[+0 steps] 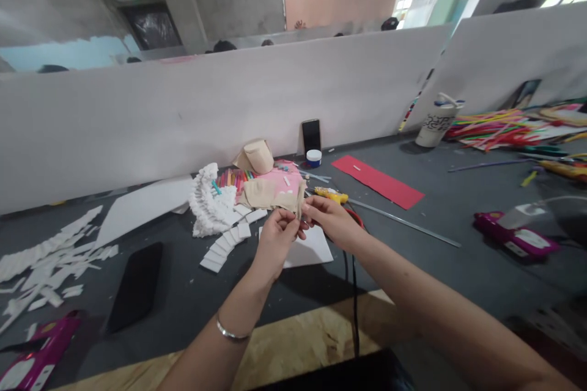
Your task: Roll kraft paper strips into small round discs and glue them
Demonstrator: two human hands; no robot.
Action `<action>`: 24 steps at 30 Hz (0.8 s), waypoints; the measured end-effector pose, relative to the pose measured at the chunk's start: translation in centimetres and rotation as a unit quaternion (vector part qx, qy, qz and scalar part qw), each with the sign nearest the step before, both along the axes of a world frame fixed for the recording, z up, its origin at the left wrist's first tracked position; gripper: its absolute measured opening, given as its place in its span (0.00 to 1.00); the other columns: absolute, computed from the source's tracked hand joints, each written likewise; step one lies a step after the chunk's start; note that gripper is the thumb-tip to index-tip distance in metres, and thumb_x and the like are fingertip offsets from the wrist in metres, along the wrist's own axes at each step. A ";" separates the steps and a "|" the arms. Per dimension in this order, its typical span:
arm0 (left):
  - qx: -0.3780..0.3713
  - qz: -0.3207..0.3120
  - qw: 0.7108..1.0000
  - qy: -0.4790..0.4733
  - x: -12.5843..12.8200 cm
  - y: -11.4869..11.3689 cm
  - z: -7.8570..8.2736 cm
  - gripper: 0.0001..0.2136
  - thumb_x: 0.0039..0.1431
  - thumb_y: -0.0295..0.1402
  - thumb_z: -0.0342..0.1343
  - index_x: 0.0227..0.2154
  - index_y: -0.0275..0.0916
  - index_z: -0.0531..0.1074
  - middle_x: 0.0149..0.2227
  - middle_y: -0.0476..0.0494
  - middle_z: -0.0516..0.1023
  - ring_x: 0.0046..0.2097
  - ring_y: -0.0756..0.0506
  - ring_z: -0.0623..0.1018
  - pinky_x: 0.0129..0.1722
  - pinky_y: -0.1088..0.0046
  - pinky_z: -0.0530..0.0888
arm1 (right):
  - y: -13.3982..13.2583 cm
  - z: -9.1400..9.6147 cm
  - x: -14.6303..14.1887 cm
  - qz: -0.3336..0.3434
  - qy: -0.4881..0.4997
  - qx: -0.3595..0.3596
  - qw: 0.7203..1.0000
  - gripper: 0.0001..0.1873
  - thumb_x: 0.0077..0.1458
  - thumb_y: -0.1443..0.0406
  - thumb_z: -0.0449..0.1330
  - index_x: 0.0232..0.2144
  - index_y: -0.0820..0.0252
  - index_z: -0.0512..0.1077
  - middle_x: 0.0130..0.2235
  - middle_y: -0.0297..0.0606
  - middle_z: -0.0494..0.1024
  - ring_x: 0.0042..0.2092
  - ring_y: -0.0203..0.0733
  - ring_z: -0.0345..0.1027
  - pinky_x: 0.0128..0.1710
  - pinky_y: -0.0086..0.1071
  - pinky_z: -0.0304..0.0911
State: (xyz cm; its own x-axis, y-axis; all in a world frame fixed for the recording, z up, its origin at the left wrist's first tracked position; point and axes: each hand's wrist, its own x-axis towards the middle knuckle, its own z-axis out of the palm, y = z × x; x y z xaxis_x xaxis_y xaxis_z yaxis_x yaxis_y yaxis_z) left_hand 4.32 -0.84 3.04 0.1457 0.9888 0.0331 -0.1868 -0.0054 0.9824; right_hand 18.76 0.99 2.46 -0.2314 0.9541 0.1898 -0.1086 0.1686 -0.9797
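Note:
Both my hands meet at the middle of the table, pinching the loose end of a beige crinkled strip [290, 200]. My left hand [275, 241] has its fingers closed at the strip's lower edge. From the other side my right hand [332, 219] grips the same end between thumb and fingers. The strip runs back toward a beige roll [258, 156]. Under the hands lies a white sheet [312, 250]. Just beyond my right hand is a yellow-handled tool [331, 195], partly hidden.
White cut pieces [224, 247] and a fluffy white heap [208, 198] lie left of the hands. A black phone [136, 287], a purple glue gun [39, 351], a red sheet [378, 182], a clear stick [408, 224] and another purple device [516, 237] are spread around. A white partition [137, 122] stands behind.

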 end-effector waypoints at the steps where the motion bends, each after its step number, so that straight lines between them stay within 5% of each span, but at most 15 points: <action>1: -0.001 0.006 1.000 -0.001 0.2 -0.1 -0.1 0.11 0.47 0.35 0.61 0.29 0.38 0.64 0.24 0.49 0.77 0.23 0.52 0.73 0.27 0.76 0.65 | 0.0 0.1 -0.2 -0.007 0.000 0.002 1.000 0.18 0.55 0.50 0.59 0.26 0.59 0.67 0.23 0.29 0.66 0.26 0.33 0.59 0.28 0.30 0.57; 7: 0.004 0.039 0.999 0.022 -0.2 -0.7 -1.6 0.13 0.49 0.40 0.62 0.28 0.38 0.66 0.26 0.48 0.77 0.27 0.50 0.75 0.28 0.75 0.66 | 0.1 -0.8 -1.2 -0.040 -0.025 0.012 0.999 0.18 0.54 0.50 0.57 0.24 0.57 0.66 0.22 0.29 0.65 0.24 0.34 0.58 0.25 0.30 0.57; 12: 0.018 0.070 0.997 0.033 -1.3 -0.8 -3.0 0.17 0.48 0.44 0.64 0.37 0.38 0.73 0.39 0.43 0.80 0.43 0.45 0.78 0.42 0.71 0.72 | -0.6 -2.5 -1.6 -0.008 -0.087 0.012 0.996 0.14 0.50 0.54 0.60 0.27 0.58 0.73 0.25 0.31 0.71 0.29 0.37 0.63 0.31 0.30 0.59; 16: 0.009 0.059 0.998 0.027 -1.7 -0.8 -3.6 0.18 0.48 0.42 0.65 0.40 0.36 0.76 0.41 0.38 0.82 0.46 0.41 0.79 0.48 0.67 0.72 | -1.7 -3.4 -2.3 0.027 -0.123 -0.002 0.992 0.12 0.51 0.57 0.60 0.24 0.59 0.73 0.25 0.31 0.73 0.29 0.38 0.65 0.32 0.31 0.59; 24: -0.041 0.098 0.994 0.011 -1.5 -0.9 -3.5 0.15 0.54 0.44 0.59 0.35 0.36 0.77 0.35 0.38 0.83 0.35 0.43 0.81 0.28 0.73 0.73 | -2.5 -3.4 -2.8 0.077 -0.107 -0.101 0.986 0.18 0.54 0.49 0.58 0.28 0.59 0.70 0.29 0.38 0.79 0.27 0.39 0.71 0.30 0.32 0.65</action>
State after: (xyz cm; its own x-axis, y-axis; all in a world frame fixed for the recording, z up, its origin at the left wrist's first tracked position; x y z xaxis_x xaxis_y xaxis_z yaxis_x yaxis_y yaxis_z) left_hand 2.78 -1.78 -0.44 -0.0495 0.9975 -0.0494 -0.1689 0.0404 0.9848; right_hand 15.96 -1.46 -0.98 -0.3907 0.9180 -0.0683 0.0944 -0.0339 -0.9950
